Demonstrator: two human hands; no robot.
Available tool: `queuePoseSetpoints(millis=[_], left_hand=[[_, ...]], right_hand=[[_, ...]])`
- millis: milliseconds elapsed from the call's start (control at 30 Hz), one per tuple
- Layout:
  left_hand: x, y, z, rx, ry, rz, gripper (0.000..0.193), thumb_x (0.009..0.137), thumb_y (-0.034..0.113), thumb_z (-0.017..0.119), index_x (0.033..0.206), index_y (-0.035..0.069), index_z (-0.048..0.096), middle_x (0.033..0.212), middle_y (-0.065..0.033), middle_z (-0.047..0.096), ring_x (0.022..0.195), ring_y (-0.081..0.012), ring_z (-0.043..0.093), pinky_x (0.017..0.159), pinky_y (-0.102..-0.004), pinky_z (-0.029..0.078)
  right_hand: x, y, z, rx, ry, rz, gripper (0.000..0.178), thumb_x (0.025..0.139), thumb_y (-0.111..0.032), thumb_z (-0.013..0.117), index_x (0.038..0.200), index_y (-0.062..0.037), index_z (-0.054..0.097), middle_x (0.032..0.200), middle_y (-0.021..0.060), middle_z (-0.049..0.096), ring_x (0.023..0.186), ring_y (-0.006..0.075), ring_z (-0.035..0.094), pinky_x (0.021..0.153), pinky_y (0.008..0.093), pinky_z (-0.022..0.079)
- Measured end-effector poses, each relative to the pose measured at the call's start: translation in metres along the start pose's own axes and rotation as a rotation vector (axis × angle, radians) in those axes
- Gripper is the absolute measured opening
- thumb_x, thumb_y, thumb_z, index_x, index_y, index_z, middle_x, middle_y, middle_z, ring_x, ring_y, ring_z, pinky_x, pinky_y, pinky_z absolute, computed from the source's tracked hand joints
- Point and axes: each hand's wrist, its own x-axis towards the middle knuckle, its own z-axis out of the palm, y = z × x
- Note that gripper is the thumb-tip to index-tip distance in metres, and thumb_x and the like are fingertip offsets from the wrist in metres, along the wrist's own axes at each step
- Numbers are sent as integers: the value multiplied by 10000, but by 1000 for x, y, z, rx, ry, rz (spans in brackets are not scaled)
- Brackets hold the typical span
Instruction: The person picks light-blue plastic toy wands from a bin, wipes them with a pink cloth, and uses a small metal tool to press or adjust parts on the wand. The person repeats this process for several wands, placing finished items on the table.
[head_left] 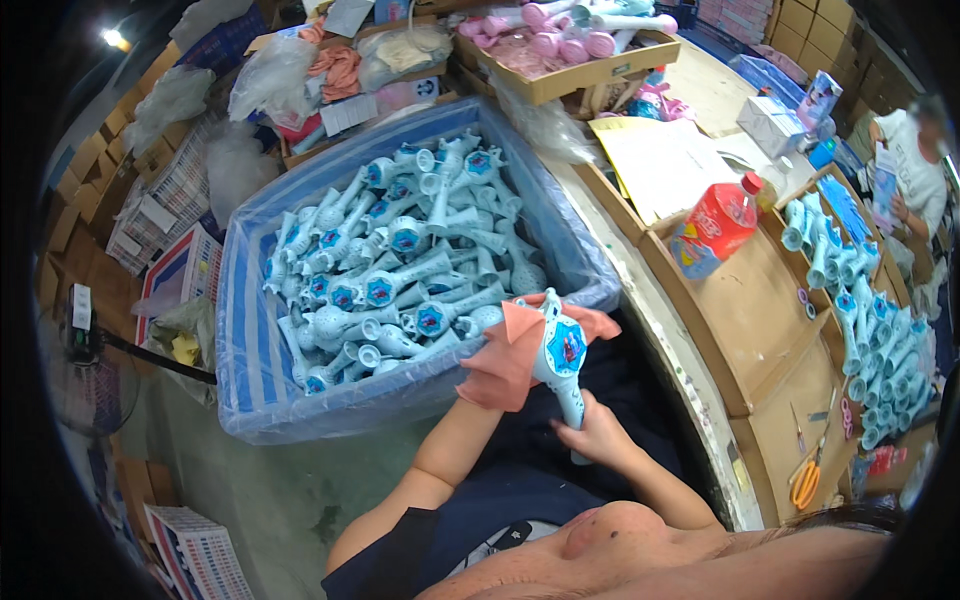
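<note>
A light-blue toy wand point(564, 350) with a round head and a dark-blue star-shaped picture stands tilted in front of me. My right hand point(598, 432) is closed around its handle. Behind and around the head spreads a salmon-coloured cloth point(497, 366), held by my left hand point(478, 408); the cloth covers the fingers of that hand. Just beyond, a blue-and-white striped crate point(262, 405) lined with clear plastic is heaped with similar light-blue wands point(385, 290).
A table edge point(655, 350) runs along my right. On the table are a cardboard tray point(740, 340), a red bottle point(715, 228), orange scissors point(805, 482) and rows of light-blue wands point(880, 370). A box of pink toys point(560, 70) stands at the back. Another person point(912, 170) is at far right.
</note>
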Motion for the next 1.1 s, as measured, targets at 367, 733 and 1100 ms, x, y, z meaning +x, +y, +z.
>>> queuePoseSetpoints(millis=[367,733,1100], left_hand=[[14,-25,27,613,-215,179,222,952,110,551,1100,-29,640,954,-103,669,828,-191,629,828,-314,495],[-2,-41,55,-291,278,-43,679,1070,601,344,1207,-8,609,1088,-170,701,1023,-257,675,904,-358,554],[-5,-33,18,-669,-88,-355,614,1042,549,414,1238,-2,599,1157,-189,678,1024,-344,673,835,-481,573]], right_hand=[[9,16,-3,-483,393,7,302,856,-167,677,1018,18,501,833,278,704,758,447,713,677,533,569],[-12,16,17,-525,484,20,356,843,-178,689,1010,39,460,771,286,686,682,469,699,662,539,587],[-38,15,15,643,-131,-68,286,938,-132,702,1135,5,546,734,39,627,618,129,649,567,306,536]])
